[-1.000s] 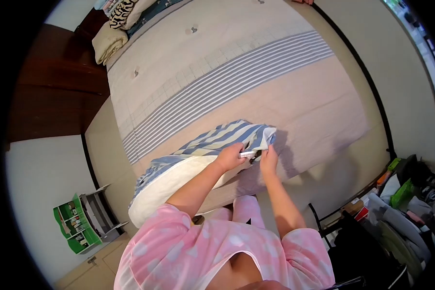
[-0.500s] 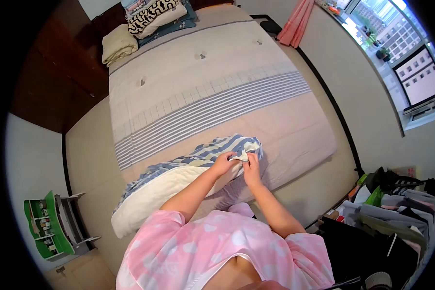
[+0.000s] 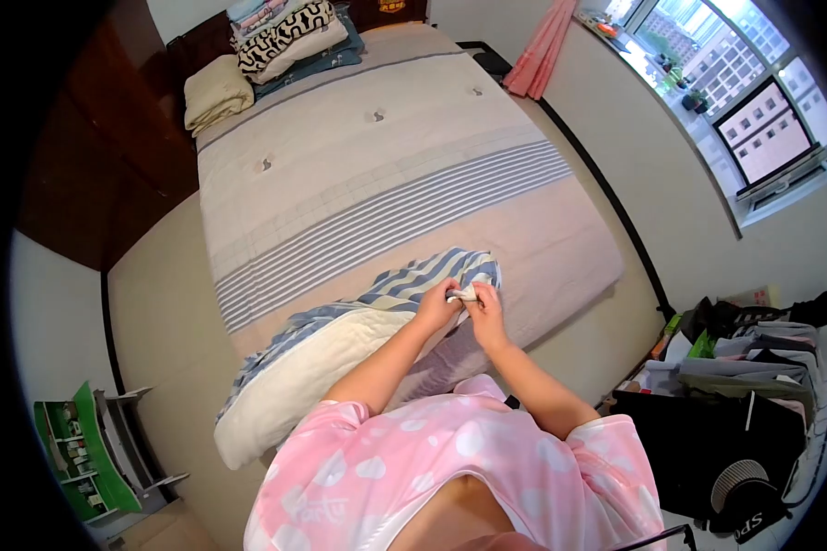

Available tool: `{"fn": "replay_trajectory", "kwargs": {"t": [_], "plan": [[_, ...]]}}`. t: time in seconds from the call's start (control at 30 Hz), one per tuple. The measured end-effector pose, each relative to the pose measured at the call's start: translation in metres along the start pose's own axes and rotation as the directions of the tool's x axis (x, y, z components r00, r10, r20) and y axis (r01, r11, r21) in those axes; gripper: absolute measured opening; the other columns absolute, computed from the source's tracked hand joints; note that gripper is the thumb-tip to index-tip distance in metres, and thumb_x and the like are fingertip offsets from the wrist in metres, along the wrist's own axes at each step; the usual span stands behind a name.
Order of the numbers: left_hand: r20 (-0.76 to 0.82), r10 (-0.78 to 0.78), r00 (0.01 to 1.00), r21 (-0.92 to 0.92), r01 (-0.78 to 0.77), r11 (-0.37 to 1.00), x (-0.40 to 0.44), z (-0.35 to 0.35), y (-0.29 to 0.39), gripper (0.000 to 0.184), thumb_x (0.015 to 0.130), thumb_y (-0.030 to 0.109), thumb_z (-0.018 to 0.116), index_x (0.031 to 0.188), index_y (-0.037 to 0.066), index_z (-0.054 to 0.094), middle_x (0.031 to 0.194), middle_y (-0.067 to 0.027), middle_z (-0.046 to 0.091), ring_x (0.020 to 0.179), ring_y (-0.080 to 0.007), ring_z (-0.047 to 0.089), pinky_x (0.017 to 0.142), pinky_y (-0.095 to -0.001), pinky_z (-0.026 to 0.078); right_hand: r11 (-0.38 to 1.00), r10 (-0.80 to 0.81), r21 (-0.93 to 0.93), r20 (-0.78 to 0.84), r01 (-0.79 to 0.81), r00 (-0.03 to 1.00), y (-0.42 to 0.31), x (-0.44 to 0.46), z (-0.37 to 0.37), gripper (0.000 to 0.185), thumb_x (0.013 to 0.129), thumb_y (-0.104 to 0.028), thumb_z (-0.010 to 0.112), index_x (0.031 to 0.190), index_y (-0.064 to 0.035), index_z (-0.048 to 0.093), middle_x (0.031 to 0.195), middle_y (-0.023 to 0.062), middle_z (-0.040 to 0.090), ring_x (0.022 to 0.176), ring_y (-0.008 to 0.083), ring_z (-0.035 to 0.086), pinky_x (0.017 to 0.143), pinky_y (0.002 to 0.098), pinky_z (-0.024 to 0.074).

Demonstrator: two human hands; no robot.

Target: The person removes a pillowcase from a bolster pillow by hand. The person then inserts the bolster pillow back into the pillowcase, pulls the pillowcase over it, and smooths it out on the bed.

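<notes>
Near the foot of the bed [image 3: 377, 184] lies a blue-and-cream striped quilt cover [image 3: 409, 280], bunched along the far side of a thick white quilt [image 3: 308, 367]. My left hand [image 3: 439, 305] pinches pale fabric at the right-hand corner of the cover. Close beside it, my right hand [image 3: 487, 314] has its fingers closed on the same corner. The exact layers between my fingers are too small to make out. Part of the white quilt is hidden behind my left forearm.
Folded bedding [image 3: 289, 41] and a cream folded blanket [image 3: 219, 95] are at the head of the bed. A rack of clothes [image 3: 744, 367] stands at right, below the window [image 3: 767, 129]. A green shelf [image 3: 101, 450] is at lower left, a dark wardrobe [image 3: 110, 174] beyond.
The pale corner fabric is bunched differently between my fingers, and my right hand has shifted slightly right. The camera view has turned a little, so the room sits slightly further left.
</notes>
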State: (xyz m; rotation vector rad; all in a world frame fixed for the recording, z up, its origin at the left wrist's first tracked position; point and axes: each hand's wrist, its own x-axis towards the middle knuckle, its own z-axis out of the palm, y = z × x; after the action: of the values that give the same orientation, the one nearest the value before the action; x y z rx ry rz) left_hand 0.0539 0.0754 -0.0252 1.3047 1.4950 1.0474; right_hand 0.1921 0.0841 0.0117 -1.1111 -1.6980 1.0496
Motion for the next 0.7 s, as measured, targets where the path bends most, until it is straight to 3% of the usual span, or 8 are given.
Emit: {"fn": "replay_trajectory", "kwargs": {"t": [0.1,0.2,0.27,0.33,0.37,0.47,0.57,0.7], "plan": [[-0.15,0.043,0.988,0.12,-0.025,0.992,-0.002,0.003,0.01,0.029,0.071,0.009,0.067,0.096,0.004,0.054,0.084,-0.0124,0.061,0.077,-0.0228,0.058,0.07,-0.0335,0.046,0.977,0.176,0.11,0.08,-0.185,0.981,-0.006,-0.002,-0.001,0.012,0.089,-0.006,0.055,0.1,-0.0027,0.059,0.093,0.0036,0.056,0.084,0.0114,0.052,0.071,0.0242,0.0425],[-0.14,0.047,0.989,0.09,-0.035,0.995,0.003,0.006,-0.002,0.032,0.072,0.009,0.067,0.1,0.003,0.053,0.087,-0.0133,0.062,0.081,-0.0225,0.059,0.071,-0.034,0.046,0.954,0.238,0.142,0.174,-0.264,0.955,-0.01,-0.008,-0.004,0.012,0.091,-0.006,0.052,0.1,-0.0037,0.058,0.089,-0.0012,0.056,0.081,0.0083,0.05,0.069,0.022,0.0405],[-0.111,-0.088,0.99,-0.234,0.06,0.97,0.0,0.01,-0.006,0.031,0.079,0.005,0.061,0.109,0.002,0.055,0.094,-0.0111,0.064,0.087,-0.0208,0.061,0.075,-0.0317,0.048,0.918,0.278,0.23,0.215,-0.325,0.936,-0.009,-0.008,-0.005,0.011,0.091,-0.006,0.05,0.099,-0.0038,0.057,0.089,-0.0015,0.056,0.079,0.0084,0.051,0.069,0.0213,0.041],[-0.09,-0.247,0.965,-0.618,0.14,0.773,-0.007,0.017,-0.006,0.032,0.083,0.002,0.057,0.114,0.0,0.055,0.098,-0.0098,0.065,0.089,-0.0204,0.061,0.077,-0.0306,0.048,0.812,0.35,0.398,0.255,-0.427,0.902,-0.02,-0.006,-0.004,0.01,0.091,-0.006,0.049,0.096,-0.0039,0.057,0.09,-0.0004,0.057,0.078,0.0086,0.053,0.07,0.0207,0.0424],[-0.085,-0.361,0.929,-0.682,0.21,0.7,-0.006,0.02,-0.012,0.031,0.086,-0.001,0.054,0.117,0.0,0.056,0.101,-0.0086,0.064,0.091,-0.0191,0.06,0.08,-0.0293,0.048,0.753,0.414,0.444,0.257,-0.487,0.874,-0.016,-0.006,-0.005,0.011,0.091,-0.007,0.049,0.099,-0.0038,0.056,0.092,0.0021,0.058,0.078,0.0102,0.055,0.069,0.022,0.0442],[0.094,-0.281,0.955,-0.595,0.28,0.754,-0.001,0.018,-0.037,0.032,0.086,0.0,0.055,0.118,0.002,0.056,0.105,-0.0098,0.063,0.094,-0.0168,0.059,0.081,-0.0284,0.048,0.598,0.559,0.532,0.258,-0.599,0.788,0.004,-0.005,-0.008,0.019,0.09,-0.009,0.052,0.109,-0.0042,0.05,0.095,0.0086,0.059,0.076,0.0143,0.059,0.068,0.0254,0.0489],[0.094,-0.271,0.958,-0.543,0.278,0.792,-0.009,0.01,-0.015,0.033,0.084,-0.004,0.055,0.116,0.004,0.058,0.104,-0.0068,0.063,0.092,-0.0145,0.059,0.079,-0.0261,0.047,0.541,0.615,0.526,0.285,-0.656,0.735,0.019,0.007,-0.015,0.037,0.091,-0.011,0.054,0.121,-0.0088,0.032,0.092,0.0135,0.061,0.076,0.019,0.064,0.066,0.0324,0.0553],[0.143,-0.212,0.967,-0.557,0.255,0.79,-0.012,0.006,-0.016,0.031,0.085,-0.002,0.055,0.115,0.004,0.059,0.104,-0.0043,0.063,0.091,-0.013,0.059,0.08,-0.0258,0.047,0.533,0.605,0.467,0.373,-0.705,0.704,0.003,0.014,-0.019,0.035,0.091,-0.009,0.053,0.12,-0.008,0.034,0.088,0.0123,0.062,0.071,0.0174,0.064,0.061,0.0297,0.0556]]}}
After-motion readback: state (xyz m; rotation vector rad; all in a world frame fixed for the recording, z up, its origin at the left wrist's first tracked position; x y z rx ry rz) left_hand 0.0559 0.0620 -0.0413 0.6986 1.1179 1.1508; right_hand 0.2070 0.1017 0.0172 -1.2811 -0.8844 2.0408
